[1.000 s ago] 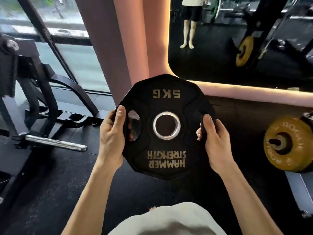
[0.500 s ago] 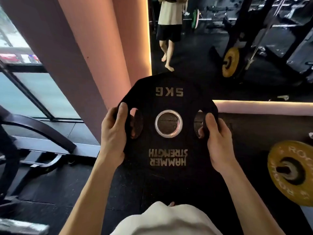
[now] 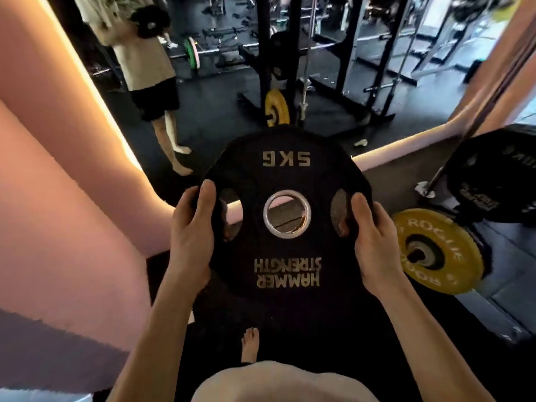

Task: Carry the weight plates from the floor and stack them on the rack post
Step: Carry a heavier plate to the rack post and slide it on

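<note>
While both hands gripped it, the black 5 kg plate (image 3: 287, 219) hung in the air at chest height, clear of the floor.

Left hand (image 3: 190, 239) and right hand (image 3: 374, 242) each curled around an edge of the plate, fingers through its side grip holes and thumbs on its face. Right of the plate stood a yellow plate (image 3: 438, 253), already on a peg, with a larger black plate (image 3: 493, 175) above it. A slip seemed the main risk: a bare foot (image 3: 250, 345) sat directly below the plate. Misjudging the centre hole against the post could also have pinched fingers.
</note>
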A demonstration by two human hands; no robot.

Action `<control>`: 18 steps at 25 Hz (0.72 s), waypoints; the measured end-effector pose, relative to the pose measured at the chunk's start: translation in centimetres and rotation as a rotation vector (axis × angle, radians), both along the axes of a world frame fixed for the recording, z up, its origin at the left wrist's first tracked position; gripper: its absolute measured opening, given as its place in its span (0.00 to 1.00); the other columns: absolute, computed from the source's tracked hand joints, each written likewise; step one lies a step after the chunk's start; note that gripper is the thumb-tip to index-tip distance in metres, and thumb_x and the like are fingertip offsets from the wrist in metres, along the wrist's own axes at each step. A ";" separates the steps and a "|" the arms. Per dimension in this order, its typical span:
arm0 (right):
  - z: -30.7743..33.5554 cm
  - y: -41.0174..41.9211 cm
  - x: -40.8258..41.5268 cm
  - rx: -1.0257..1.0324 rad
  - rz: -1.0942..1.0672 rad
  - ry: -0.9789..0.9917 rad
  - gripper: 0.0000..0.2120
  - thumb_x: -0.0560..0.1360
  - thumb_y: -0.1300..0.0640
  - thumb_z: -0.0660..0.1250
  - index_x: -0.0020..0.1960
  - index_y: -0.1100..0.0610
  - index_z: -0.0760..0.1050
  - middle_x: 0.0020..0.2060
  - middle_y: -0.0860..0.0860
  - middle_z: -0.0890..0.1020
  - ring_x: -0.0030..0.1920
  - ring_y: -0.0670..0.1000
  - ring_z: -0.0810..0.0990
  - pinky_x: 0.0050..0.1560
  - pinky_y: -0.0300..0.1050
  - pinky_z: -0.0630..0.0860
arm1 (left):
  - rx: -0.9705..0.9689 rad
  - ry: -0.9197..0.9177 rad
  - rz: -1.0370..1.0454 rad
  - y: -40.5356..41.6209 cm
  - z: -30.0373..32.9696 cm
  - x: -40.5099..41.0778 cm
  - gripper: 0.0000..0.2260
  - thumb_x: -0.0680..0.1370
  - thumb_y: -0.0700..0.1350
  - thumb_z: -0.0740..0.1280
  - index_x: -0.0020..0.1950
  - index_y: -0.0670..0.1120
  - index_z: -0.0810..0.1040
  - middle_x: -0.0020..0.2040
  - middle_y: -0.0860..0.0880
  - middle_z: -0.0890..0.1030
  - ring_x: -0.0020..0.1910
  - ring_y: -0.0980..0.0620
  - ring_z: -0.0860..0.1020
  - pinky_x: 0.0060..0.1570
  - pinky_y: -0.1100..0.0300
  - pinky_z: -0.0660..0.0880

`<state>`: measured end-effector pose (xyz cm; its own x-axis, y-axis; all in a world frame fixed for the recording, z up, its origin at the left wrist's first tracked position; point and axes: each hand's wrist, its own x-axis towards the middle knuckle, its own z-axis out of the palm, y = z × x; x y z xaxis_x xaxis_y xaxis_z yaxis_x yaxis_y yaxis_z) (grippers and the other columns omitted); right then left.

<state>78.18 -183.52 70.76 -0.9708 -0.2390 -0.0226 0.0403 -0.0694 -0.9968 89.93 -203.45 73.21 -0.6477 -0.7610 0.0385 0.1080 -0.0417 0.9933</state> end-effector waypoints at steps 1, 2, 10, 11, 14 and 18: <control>0.1 -0.5 -0.8 -0.018 -0.049 -0.012 0.13 0.78 0.43 0.63 0.47 0.52 0.78 0.47 0.52 0.84 0.51 0.52 0.82 0.56 0.53 0.79 | -0.005 0.008 -0.045 -1.0 0.2 -2.1 0.14 0.78 0.58 0.64 0.41 0.49 0.76 0.36 0.46 0.75 0.33 0.50 0.72 0.34 0.55 0.70; 0.2 -1.1 -1.9 -0.024 -0.112 -0.011 0.13 0.78 0.43 0.63 0.48 0.52 0.79 0.49 0.53 0.84 0.52 0.53 0.83 0.56 0.52 0.79 | -0.012 0.021 -0.098 -2.2 0.4 -4.7 0.14 0.79 0.57 0.64 0.41 0.48 0.76 0.35 0.46 0.75 0.31 0.50 0.72 0.31 0.57 0.70; 1.5 -1.1 -5.6 -0.040 -0.625 0.042 0.20 0.73 0.35 0.64 0.48 0.51 0.79 0.51 0.59 0.82 0.54 0.59 0.82 0.59 0.57 0.78 | -0.074 0.031 -0.655 -4.1 2.8 -20.0 0.14 0.78 0.58 0.64 0.42 0.49 0.77 0.38 0.44 0.76 0.35 0.47 0.72 0.37 0.50 0.69; 1.8 -0.5 -6.0 -0.041 -0.692 0.043 0.21 0.73 0.34 0.64 0.48 0.51 0.79 0.52 0.60 0.82 0.55 0.60 0.81 0.61 0.60 0.76 | -0.075 0.037 -0.720 -3.1 3.2 -21.9 0.13 0.78 0.58 0.64 0.42 0.49 0.78 0.39 0.45 0.76 0.37 0.46 0.72 0.39 0.49 0.69; 2.6 2.0 -7.8 -0.021 -0.869 0.068 0.19 0.74 0.35 0.64 0.46 0.51 0.78 0.45 0.50 0.84 0.49 0.50 0.82 0.57 0.57 0.77 | -0.045 0.046 -0.872 0.6 3.9 -27.2 0.11 0.81 0.54 0.62 0.46 0.49 0.79 0.38 0.52 0.80 0.38 0.52 0.77 0.38 0.56 0.72; 3.8 6.0 -11.7 0.014 -1.011 0.136 0.15 0.80 0.44 0.59 0.41 0.53 0.73 0.30 0.42 0.78 0.34 0.41 0.78 0.41 0.44 0.74 | -0.056 0.109 -0.968 5.9 5.1 -33.6 0.10 0.81 0.52 0.62 0.44 0.50 0.79 0.36 0.56 0.81 0.38 0.58 0.78 0.39 0.61 0.72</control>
<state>66.44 -177.52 74.55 -0.7127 0.6934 0.1060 -0.1441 0.0031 -0.9896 56.34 -197.56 78.34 -0.9824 0.1034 0.1556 0.1436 -0.1141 0.9830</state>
